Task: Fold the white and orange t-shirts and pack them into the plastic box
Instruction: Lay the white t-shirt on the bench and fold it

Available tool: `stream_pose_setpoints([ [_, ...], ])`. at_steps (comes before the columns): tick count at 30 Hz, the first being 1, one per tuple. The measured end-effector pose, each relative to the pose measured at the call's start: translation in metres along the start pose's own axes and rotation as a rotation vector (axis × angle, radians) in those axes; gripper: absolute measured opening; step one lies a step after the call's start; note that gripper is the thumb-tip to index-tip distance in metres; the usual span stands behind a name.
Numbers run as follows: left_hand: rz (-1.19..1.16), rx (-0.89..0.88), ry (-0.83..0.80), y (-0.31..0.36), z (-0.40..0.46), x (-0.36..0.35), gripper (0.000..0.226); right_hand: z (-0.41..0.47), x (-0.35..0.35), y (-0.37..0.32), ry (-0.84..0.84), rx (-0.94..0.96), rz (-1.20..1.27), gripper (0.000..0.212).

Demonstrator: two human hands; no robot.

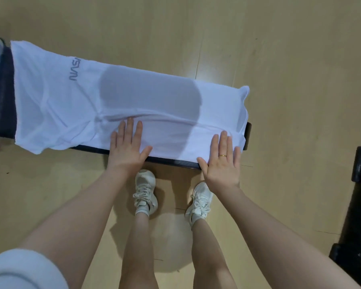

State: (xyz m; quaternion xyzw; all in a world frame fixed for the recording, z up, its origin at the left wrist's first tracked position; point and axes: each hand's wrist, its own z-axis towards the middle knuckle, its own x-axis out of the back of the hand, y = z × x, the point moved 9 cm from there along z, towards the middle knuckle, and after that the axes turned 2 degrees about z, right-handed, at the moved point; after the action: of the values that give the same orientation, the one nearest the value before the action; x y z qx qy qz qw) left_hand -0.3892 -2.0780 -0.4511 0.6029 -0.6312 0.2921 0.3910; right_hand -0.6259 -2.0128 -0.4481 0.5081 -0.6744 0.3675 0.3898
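Pressing flat on one white cotton t-shirt (pixel 121 101), both hands are spread wide, palms down, gripping nothing. Left hand (pixel 128 146) sits mid-frame on the shirt's near edge; right hand (pixel 223 161), w/ a gold ring (pixel 223 155), sits near the shirt's right end. Shirt count: 1 white, folded lengthwise into a long strip. Long axis runs from upper left of frame down to centre right. It lies on a narrow dark tabletop (pixel 171 161), covering most of it. Grey "NASA" lettering (pixel 75 69) shows at upper left. Fabric creased along the middle, w/ a dark shadow across it. Two white sneakers stand on the wooden floor (pixel 279 59) below.
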Motion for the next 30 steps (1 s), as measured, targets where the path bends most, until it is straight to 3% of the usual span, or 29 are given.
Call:
stream_pose_setpoints([
  [4, -0.228, 0.134, 0.087, -0.044, -0.024, 0.025, 0.057, 0.002, 0.032, -0.087, -0.059, 0.265, 0.073, 0.064],
  [9, -0.491, 0.539, 0.337, -0.144, -0.057, 0.051, 0.041, 0.004, 0.042, -0.218, -0.126, 0.538, 0.15, 0.048],
  [13, -1.062, 1.08, 0.377, -0.229, -0.068, 0.008, 0.039, 0.02, 0.034, -0.288, -0.103, 0.602, 0.18, 0.035],
  [16, -1.631, 1.305, 0.164, -0.234, -0.066, -0.039, 0.046, 0.029, 0.018, -0.33, -0.149, 0.668, 0.124, 0.044],
  [18, -1.916, 1.255, 0.087, -0.232, -0.057, -0.047, 0.043, 0.031, 0.007, -0.352, -0.14, 0.721, 0.043, 0.05],
  [21, -2.018, 1.19, 0.121, -0.251, -0.052, -0.039, 0.03, 0.039, 0.006, -0.374, -0.009, 0.737, -0.044, 0.046],
  [24, -1.943, 1.246, 0.268, -0.273, -0.063, -0.021, 0.018, 0.044, 0.009, -0.376, 0.004, 0.722, -0.039, 0.032],
  [26, -1.832, 1.235, 0.403, -0.291, -0.072, 0.001, 0.017, 0.045, 0.011, -0.377, -0.111, 0.669, 0.065, 0.023],
  [30, -1.585, 1.043, 0.547, -0.307, -0.062, 0.055, 0.015, 0.057, 0.024, -0.37, -0.223, 0.536, 0.122, 0.026],
])
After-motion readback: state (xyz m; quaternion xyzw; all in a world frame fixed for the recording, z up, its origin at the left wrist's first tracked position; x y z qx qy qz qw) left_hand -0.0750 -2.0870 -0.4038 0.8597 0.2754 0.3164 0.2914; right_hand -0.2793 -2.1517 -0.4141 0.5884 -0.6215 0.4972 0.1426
